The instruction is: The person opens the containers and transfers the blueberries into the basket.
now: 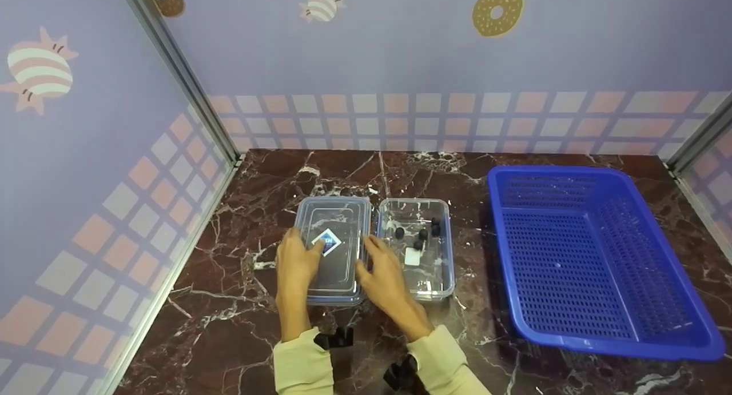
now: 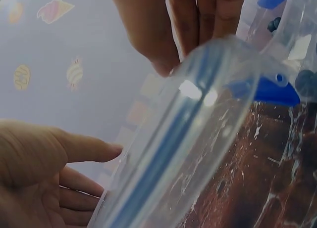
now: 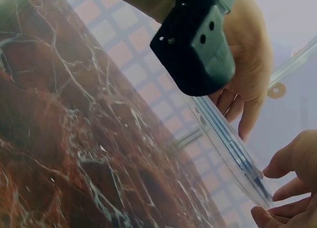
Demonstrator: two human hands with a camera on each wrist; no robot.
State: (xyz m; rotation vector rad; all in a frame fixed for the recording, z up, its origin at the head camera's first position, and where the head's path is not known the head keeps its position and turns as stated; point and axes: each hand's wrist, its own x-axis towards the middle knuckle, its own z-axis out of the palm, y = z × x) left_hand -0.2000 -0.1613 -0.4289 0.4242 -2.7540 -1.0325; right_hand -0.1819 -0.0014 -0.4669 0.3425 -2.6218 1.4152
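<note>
A clear plastic lid (image 1: 337, 223) with a blue and white sticker lies on the marble table (image 1: 251, 183). My left hand (image 1: 295, 260) rests on its left side, thumb lying toward the sticker. My right hand (image 1: 382, 269) touches its right edge with fairly straight fingers. Just right of the lid stands an open clear container (image 1: 452, 258) with several small black pieces (image 1: 423, 233) and a white piece (image 1: 412, 256) inside. The left wrist view shows the lid's rim (image 2: 198, 139) between my left hand (image 2: 44, 163) and right hand (image 2: 183, 25). In the right wrist view both hands flank the lid's thin edge (image 3: 233, 154).
A large blue perforated basket (image 1: 497, 223) stands on the right of the table, with nothing showing inside. Patterned walls close the table in at the left, back and right. Black wrist cameras (image 1: 337, 339) sit at my cuffs.
</note>
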